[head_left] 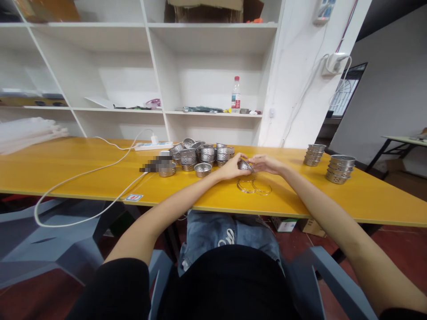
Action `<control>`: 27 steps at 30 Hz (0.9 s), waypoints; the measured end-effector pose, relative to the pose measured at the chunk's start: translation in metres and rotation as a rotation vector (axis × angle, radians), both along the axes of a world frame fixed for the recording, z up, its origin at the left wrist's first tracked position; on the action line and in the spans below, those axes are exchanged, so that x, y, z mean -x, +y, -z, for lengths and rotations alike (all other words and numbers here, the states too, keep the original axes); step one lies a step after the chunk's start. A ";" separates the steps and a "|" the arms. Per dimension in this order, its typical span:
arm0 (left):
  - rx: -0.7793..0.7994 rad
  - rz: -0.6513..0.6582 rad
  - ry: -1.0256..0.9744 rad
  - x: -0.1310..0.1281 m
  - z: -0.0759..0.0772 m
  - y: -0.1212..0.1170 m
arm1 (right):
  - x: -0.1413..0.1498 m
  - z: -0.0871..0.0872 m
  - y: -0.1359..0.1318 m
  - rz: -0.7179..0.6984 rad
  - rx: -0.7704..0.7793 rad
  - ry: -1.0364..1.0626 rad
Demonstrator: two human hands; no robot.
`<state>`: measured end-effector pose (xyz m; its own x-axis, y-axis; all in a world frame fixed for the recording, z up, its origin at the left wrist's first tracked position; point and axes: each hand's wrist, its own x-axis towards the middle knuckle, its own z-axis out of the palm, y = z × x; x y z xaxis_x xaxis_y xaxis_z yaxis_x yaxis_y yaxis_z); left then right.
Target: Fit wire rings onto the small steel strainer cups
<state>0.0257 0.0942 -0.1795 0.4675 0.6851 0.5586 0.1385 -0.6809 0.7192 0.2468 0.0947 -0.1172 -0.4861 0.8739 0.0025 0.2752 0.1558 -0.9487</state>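
My left hand [233, 167] and my right hand [265, 163] meet over the yellow table [66, 164]. Both close on one small perforated metal strainer cup [245, 166] held between their fingertips. Just in front of the hands, thin metal rings [255, 186] lie flat on the table. A heap of several similar metal strainer cups [200, 155] sits to the left of my left hand, with one single cup [203, 169] nearest to it.
Two stacks of metal cups [340, 169] [313, 154] stand at the right. A white power strip [153, 146] and its cable [83, 178] run across the left of the table. White shelves behind hold a bottle [235, 94]. A blue chair [50, 240] stands at the left.
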 end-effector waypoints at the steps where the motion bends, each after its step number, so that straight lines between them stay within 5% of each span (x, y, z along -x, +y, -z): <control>1: 0.009 0.003 -0.002 0.000 0.000 0.000 | 0.000 0.000 0.000 -0.003 0.011 -0.001; 27: -0.028 -0.093 0.029 0.010 0.006 0.011 | 0.015 0.004 -0.001 0.057 -0.064 0.000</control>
<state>0.0155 0.1054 -0.1859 0.4190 0.7107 0.5652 0.2229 -0.6839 0.6947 0.2323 0.0933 -0.1209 -0.4353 0.8983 0.0598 0.2850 0.2006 -0.9373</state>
